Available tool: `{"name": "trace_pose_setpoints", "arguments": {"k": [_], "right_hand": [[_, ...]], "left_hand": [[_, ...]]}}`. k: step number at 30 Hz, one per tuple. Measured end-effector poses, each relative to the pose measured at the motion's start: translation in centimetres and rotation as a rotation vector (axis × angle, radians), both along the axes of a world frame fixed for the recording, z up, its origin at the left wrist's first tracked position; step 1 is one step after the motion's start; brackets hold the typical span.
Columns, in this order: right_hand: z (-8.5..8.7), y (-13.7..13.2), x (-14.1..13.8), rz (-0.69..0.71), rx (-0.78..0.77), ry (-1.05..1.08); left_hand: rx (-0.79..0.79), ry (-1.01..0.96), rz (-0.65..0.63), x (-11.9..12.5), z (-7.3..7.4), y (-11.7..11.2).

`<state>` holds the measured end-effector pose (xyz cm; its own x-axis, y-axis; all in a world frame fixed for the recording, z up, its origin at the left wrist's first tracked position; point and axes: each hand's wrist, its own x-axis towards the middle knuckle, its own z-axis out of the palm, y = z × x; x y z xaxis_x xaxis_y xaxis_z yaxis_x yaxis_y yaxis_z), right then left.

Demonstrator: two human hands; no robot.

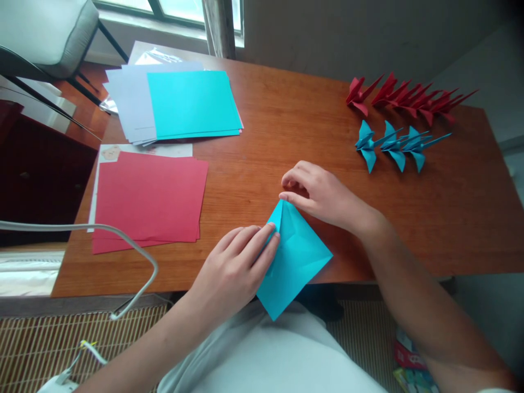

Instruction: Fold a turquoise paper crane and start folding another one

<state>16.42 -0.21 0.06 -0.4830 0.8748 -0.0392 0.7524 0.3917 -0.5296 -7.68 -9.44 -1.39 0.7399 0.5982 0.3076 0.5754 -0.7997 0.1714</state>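
A bright blue folded paper (301, 248) lies like a diamond at the table's near edge, its lower corner sticking out past the edge over my lap. Creases cross its face, and a narrow flap runs down from its top corner. My left hand (241, 259) holds the paper along its left side, fingertips pressed on the flap; its thumb is hidden. Beside the top corner is my right hand (317, 191), thumb tip at or just over that corner. Its fingers are bent, with a gap between them and the thumb, and nothing shows in them.
Red paper cranes (403, 98) and blue paper cranes (388, 144) stand in rows at the far right. Red sheets (151, 199), blue sheets (194, 103) and white sheets (133, 101) lie at left. A white cable (149, 262) arcs over the table's left front corner.
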Motion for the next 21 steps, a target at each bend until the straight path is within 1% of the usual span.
{"name": "trace_pose_setpoints", "arguments": {"k": [4,11,16,21], "right_hand": [[-0.1,-2.4,-0.2,-0.027,0.017,0.010],[-0.4,-4.4,0.0,-0.098,0.030,0.038],[-0.6,-5.3,-0.2,-0.118,0.046,0.032],[-0.7,-5.5,-0.3,-0.129,0.052,0.018]], "left_hand": [[0.011,-0.101,0.006,-0.4,-0.6,-0.5],[0.025,-0.176,0.090,-0.9,-1.1,-1.3],[0.039,-0.156,0.081,-0.8,-0.9,-1.1],[0.052,-0.106,0.057,-0.6,-0.4,-0.9]]}}
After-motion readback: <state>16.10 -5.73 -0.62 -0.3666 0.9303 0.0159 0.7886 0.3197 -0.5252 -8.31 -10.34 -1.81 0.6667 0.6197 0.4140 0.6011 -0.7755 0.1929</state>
